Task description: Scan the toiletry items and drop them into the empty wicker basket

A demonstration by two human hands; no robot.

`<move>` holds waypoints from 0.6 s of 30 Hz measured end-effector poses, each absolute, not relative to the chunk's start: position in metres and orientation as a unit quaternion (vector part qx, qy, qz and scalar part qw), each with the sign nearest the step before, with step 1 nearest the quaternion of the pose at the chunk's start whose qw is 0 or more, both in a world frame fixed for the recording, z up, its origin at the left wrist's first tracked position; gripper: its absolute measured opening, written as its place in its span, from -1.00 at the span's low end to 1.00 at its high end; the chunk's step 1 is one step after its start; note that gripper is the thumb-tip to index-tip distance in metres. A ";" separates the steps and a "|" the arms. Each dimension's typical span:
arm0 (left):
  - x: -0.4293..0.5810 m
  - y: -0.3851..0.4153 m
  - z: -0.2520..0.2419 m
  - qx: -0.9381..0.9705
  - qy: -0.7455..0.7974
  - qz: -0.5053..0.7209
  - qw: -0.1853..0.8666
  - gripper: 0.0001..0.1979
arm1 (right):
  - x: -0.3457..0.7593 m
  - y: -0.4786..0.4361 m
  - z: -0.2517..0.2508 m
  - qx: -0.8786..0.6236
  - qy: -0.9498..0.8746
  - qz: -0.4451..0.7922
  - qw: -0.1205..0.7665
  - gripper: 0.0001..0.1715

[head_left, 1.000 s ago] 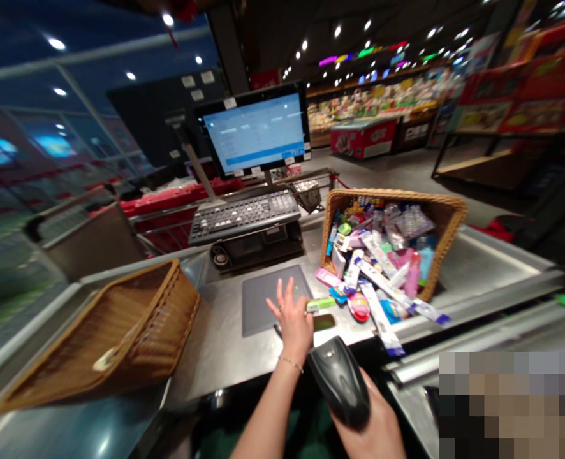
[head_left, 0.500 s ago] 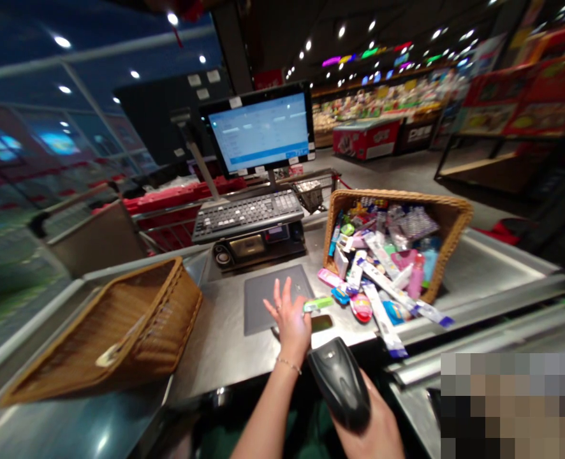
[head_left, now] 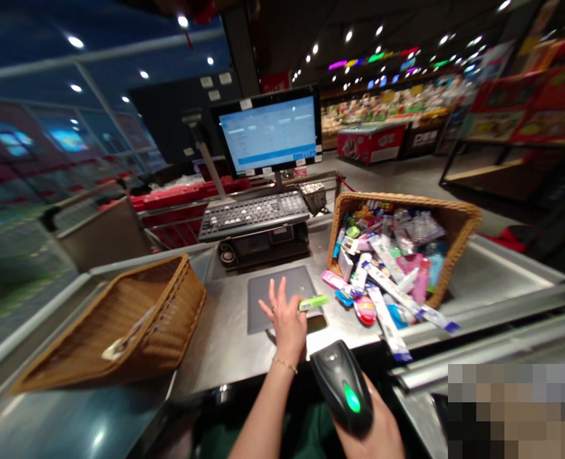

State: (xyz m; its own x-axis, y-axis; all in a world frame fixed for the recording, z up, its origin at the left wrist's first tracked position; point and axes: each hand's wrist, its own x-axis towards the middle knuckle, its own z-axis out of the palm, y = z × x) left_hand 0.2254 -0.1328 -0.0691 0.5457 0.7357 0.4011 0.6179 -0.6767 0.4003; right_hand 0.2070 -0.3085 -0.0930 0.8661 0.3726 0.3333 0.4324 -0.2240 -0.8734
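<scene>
Head view, only one. A slim green item (head_left: 314, 302) is held by the left hand (head_left: 288, 319) at frame centre, over the right edge of a grey pad (head_left: 262, 299) on the counter (head_left: 206, 350). It seems to be pinched at one end, with the other fingers spread and most of the item left sticking out to the right, probably so its face is not covered; the exact thumb contact cannot be made out.

A black scanner (head_left: 333, 373) is grasped by the right hand (head_left: 381, 424), lower centre-right, nose pointed up the frame. It is angled roughly toward the green item, likely to keep it in line; a green light is lit on its back.

A wicker basket (head_left: 407, 201) is tipped on its side, centre-right, its mouth turned to the person, presumably for easy reach; small packets (head_left: 388, 322) are spilled from it onto the counter. A second basket (head_left: 180, 319) is laid at lower left. The monitor (head_left: 270, 134) and keyboard (head_left: 256, 213) are set upper centre, facing the person, for reading and typing.
</scene>
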 end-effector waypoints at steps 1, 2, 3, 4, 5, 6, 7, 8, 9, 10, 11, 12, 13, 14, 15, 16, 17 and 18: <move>0.225 -0.132 -0.069 0.872 0.389 0.279 0.106 -0.79 | 0.207 -0.308 -0.092 -0.782 -0.260 -0.029 0.566 -0.54; 0.224 -0.132 -0.068 0.871 0.389 0.282 0.106 -0.80 | 0.206 -0.308 -0.091 -0.781 -0.263 -0.031 0.566 -0.54; 0.223 -0.131 -0.067 0.870 0.390 0.284 0.105 -0.80 | 0.206 -0.307 -0.090 -0.780 -0.267 -0.034 0.565 -0.54; 0.222 -0.131 -0.067 0.869 0.391 0.285 0.105 -0.79 | 0.206 -0.307 -0.089 -0.779 -0.271 -0.036 0.564 -0.54; 0.222 -0.131 -0.066 0.868 0.392 0.286 0.105 -0.79 | 0.206 -0.307 -0.088 -0.779 -0.275 -0.038 0.562 -0.53; 0.221 -0.131 -0.065 0.867 0.393 0.287 0.106 -0.79 | 0.205 -0.306 -0.088 -0.780 -0.279 -0.039 0.559 -0.52; 0.220 -0.131 -0.065 0.866 0.394 0.288 0.107 -0.79 | 0.204 -0.306 -0.088 -0.781 -0.284 -0.038 0.555 -0.51; 0.219 -0.130 -0.064 0.865 0.394 0.290 0.108 -0.79 | 0.203 -0.306 -0.089 -0.782 -0.290 -0.038 0.551 -0.51; 0.218 -0.130 -0.062 0.864 0.395 0.292 0.109 -0.79 | 0.202 -0.306 -0.089 -0.782 -0.295 -0.037 0.547 -0.51; 0.217 -0.130 -0.061 0.863 0.395 0.294 0.110 -0.78 | 0.201 -0.305 -0.090 -0.782 -0.301 -0.038 0.545 -0.51; 0.216 -0.129 -0.060 0.862 0.396 0.296 0.110 -0.78 | 0.200 -0.305 -0.091 -0.780 -0.307 -0.039 0.543 -0.51; 0.215 -0.129 -0.059 0.861 0.397 0.298 0.110 -0.78 | 0.199 -0.304 -0.091 -0.779 -0.312 -0.041 0.543 -0.52; 0.214 -0.128 -0.058 0.860 0.398 0.299 0.109 -0.78 | 0.198 -0.304 -0.092 -0.777 -0.317 -0.043 0.542 -0.53; 0.212 -0.127 -0.057 0.859 0.399 0.301 0.108 -0.78 | 0.198 -0.303 -0.092 -0.776 -0.321 -0.046 0.541 -0.54; 0.211 -0.126 -0.057 0.858 0.400 0.304 0.106 -0.78 | 0.197 -0.302 -0.092 -0.776 -0.324 -0.047 0.539 -0.54; 0.209 -0.125 -0.056 0.857 0.401 0.306 0.104 -0.79 | 0.197 -0.302 -0.092 -0.776 -0.327 -0.048 0.537 -0.54; 0.208 -0.124 -0.056 0.856 0.401 0.309 0.103 -0.79 | 0.197 -0.301 -0.093 -0.777 -0.330 -0.049 0.534 -0.53; 0.207 -0.123 -0.057 0.854 0.402 0.313 0.101 -0.79 | 0.196 -0.300 -0.093 -0.777 -0.334 -0.051 0.531 -0.53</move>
State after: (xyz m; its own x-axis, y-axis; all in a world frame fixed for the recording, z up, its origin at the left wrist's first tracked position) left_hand 0.2069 -0.1233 -0.0567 0.4799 0.7504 0.4546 0.6240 -0.6562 0.4243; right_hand 0.1963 -0.3004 -0.0929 0.7721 0.4641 0.4342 0.5728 -0.2125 -0.7917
